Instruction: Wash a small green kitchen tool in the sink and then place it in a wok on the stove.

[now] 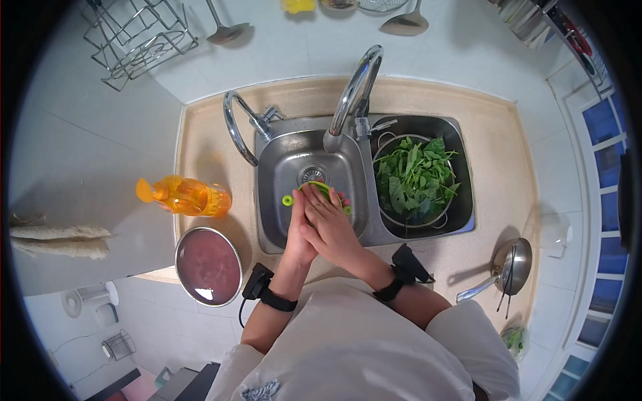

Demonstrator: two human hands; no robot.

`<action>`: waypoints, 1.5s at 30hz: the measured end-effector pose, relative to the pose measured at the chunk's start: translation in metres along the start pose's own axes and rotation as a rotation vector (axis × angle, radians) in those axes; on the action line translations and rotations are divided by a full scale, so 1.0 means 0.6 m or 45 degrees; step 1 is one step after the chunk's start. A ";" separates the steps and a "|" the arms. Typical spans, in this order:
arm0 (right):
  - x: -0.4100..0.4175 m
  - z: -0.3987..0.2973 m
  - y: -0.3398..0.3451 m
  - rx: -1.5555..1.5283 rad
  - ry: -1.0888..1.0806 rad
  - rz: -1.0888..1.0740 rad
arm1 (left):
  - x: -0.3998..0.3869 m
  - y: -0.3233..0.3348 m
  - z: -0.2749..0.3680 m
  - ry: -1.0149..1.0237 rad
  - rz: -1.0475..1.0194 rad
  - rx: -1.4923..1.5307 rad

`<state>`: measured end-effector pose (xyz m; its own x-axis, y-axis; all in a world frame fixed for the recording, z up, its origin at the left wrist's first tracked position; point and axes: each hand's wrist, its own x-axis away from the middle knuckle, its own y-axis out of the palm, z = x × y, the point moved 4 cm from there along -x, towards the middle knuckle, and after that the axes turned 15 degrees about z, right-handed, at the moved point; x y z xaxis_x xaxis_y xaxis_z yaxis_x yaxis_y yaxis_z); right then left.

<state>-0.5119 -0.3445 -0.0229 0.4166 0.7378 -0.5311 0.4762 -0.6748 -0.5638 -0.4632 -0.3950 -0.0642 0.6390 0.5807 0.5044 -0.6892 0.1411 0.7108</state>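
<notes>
Both hands meet over the left basin of a steel double sink (pixel 273 210). My right hand (pixel 328 225) lies across my left hand (pixel 299 230), its fingers over a lime-green item (pixel 287 200) with round ends. Green and pinkish-red parts of it show past the fingers; its exact kind is hidden. How my left fingers bear on it is mostly covered. Behind the hands is the drain (pixel 313 174). A tall chrome faucet (pixel 351 90) arches above, its spout over the basin. In the right basin, leafy greens (pixel 416 175) fill a metal colander or pot (pixel 401 224).
An orange bottle (pixel 195 197) and a metal bowl of reddish liquid (pixel 209 265) stand left. A second chrome faucet (pixel 234 120) curves at the sink's left edge. A small steel pan (pixel 516 260) with dark chopsticks rests at right, near bagged greens (pixel 515 338). Ladles and a wire rack (pixel 145 50) hang behind.
</notes>
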 end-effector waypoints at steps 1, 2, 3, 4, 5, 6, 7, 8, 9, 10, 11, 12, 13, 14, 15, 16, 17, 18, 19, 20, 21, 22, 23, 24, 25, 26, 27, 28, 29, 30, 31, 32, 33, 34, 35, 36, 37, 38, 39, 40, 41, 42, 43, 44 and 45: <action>-0.005 -0.001 0.002 -0.074 0.006 -0.019 | -0.002 -0.003 0.007 -0.029 -0.037 0.064; -0.004 0.002 0.001 -0.073 0.010 -0.016 | -0.004 -0.007 0.015 -0.059 -0.073 0.127; 0.001 0.005 0.008 -0.269 0.040 -0.191 | -0.008 -0.008 0.023 -0.086 -0.111 0.193; 0.007 0.007 0.013 -0.465 0.071 -0.365 | -0.014 -0.010 0.034 -0.016 -0.102 0.194; 0.010 0.013 0.009 -0.462 0.071 -0.363 | -0.016 -0.009 0.034 -0.018 -0.104 0.194; 0.015 0.020 0.004 -0.339 0.062 -0.355 | -0.014 -0.005 0.037 0.018 -0.071 0.177; 0.018 0.025 0.002 -0.216 0.054 -0.346 | -0.012 -0.001 0.038 0.054 -0.039 0.160; 0.018 0.026 0.007 -0.217 0.056 -0.348 | -0.009 0.003 0.031 0.113 -0.002 0.107; 0.008 0.022 0.003 -0.095 0.001 -0.193 | -0.008 0.006 0.025 0.111 -0.002 0.107; 0.000 0.017 0.000 0.027 -0.054 -0.038 | -0.008 0.007 0.019 0.119 0.005 0.105; -0.003 0.015 0.008 0.028 -0.052 -0.038 | -0.010 0.006 0.016 0.127 0.012 0.103; -0.004 0.015 0.018 -0.142 -0.018 -0.058 | -0.014 0.002 0.021 0.163 -0.007 0.027; -0.005 0.015 0.023 -0.313 0.016 -0.078 | -0.019 -0.004 0.028 0.161 -0.008 0.026; -0.003 0.022 0.015 -0.311 0.018 -0.076 | -0.024 -0.009 0.031 0.078 -0.019 0.010; 0.004 0.033 0.012 -0.363 0.030 -0.275 | -0.028 -0.012 0.034 -0.004 -0.028 -0.006; 0.011 0.039 0.013 -0.414 0.043 -0.473 | -0.027 -0.013 0.040 0.043 -0.037 0.005; 0.013 0.043 0.013 -0.415 0.044 -0.473 | -0.030 -0.014 0.038 0.042 -0.036 0.004; 0.012 0.047 0.007 -0.221 0.001 -0.348 | -0.031 -0.016 0.033 0.088 0.031 -0.035; 0.010 0.050 0.001 -0.027 -0.041 -0.221 | -0.032 -0.019 0.029 0.134 0.097 -0.074; 0.007 0.049 0.008 -0.029 -0.042 -0.223 | -0.042 -0.037 0.014 0.136 0.145 -0.182; -0.003 0.050 0.013 0.066 -0.031 -0.102 | -0.041 -0.028 0.007 0.131 0.141 -0.184; -0.013 0.052 0.016 0.160 -0.019 0.019 | -0.039 -0.018 0.002 0.198 0.171 -0.213; -0.022 0.059 0.020 0.163 -0.016 0.021 | -0.038 -0.011 0.002 0.265 0.201 -0.242; -0.031 0.066 0.028 -0.029 0.074 -0.036 | -0.036 -0.009 0.005 0.263 0.167 -0.235; -0.034 0.070 0.036 -0.222 0.163 -0.092 | -0.044 -0.019 0.008 0.261 0.166 -0.237; -0.034 0.070 0.041 -0.222 0.164 -0.090 | -0.058 -0.034 0.013 0.285 0.112 -0.238; -0.035 0.069 0.044 -0.304 0.144 -0.077 | -0.064 -0.024 0.023 0.308 0.056 -0.238; -0.036 0.069 0.046 -0.387 0.123 -0.062 | -0.063 -0.018 0.030 0.327 0.066 -0.267; -0.036 0.071 0.046 -0.384 0.125 -0.059 | -0.063 -0.010 0.033 0.323 0.063 -0.268; -0.037 0.067 0.048 -0.446 0.135 -0.068 | -0.058 -0.002 0.047 0.427 0.131 -0.250; -0.039 0.063 0.049 -0.507 0.146 -0.075 | -0.054 -0.001 0.057 0.529 0.199 -0.231; -0.038 0.061 0.047 -0.510 0.145 -0.077 | -0.083 -0.051 0.049 0.375 0.188 -0.156; -0.032 0.060 0.045 -0.508 0.126 -0.155 | -0.085 -0.056 0.058 0.372 0.188 -0.156; -0.026 0.058 0.045 -0.506 0.108 -0.233 | -0.090 -0.062 0.062 0.316 0.252 -0.189; -0.023 0.055 0.046 -0.504 0.110 -0.233 | -0.095 -0.067 0.061 0.260 0.316 -0.221; -0.023 0.048 0.043 -0.432 0.051 -0.162 | -0.096 -0.063 0.062 0.270 0.322 -0.196; -0.021 0.044 0.040 -0.357 -0.003 -0.086 | -0.088 -0.046 0.064 0.268 0.322 -0.197; -0.015 0.042 0.039 -0.357 0.000 -0.086 | -0.076 -0.025 0.069 0.376 0.271 -0.233; -0.010 0.040 0.037 -0.334 -0.018 -0.097 | -0.068 -0.007 0.077 0.486 0.216 -0.267; -0.008 0.040 0.036 -0.312 -0.035 -0.107 | -0.065 -0.004 0.078 0.446 0.173 -0.328; -0.009 0.044 0.035 -0.310 -0.035 -0.105 | -0.064 0.000 0.080 0.445 0.171 -0.329; -0.010 0.043 0.033 -0.222 -0.049 -0.089 | -0.060 0.003 0.078 0.430 0.159 -0.358; -0.011 0.044 0.031 -0.133 -0.063 -0.074 | -0.057 0.003 0.076 0.415 0.147 -0.386; -0.010 0.045 0.030 -0.135 -0.059 -0.076 | -0.060 0.001 0.073 0.429 0.130 -0.431; -0.013 0.049 0.028 -0.102 -0.053 -0.065 | -0.062 -0.002 0.072 0.427 0.128 -0.433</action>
<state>-0.5299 -0.3625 -0.0468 0.3583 0.7686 -0.5299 0.5570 -0.6315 -0.5394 -0.4715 -0.4516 -0.0623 0.4566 0.8234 0.3370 -0.8502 0.2921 0.4380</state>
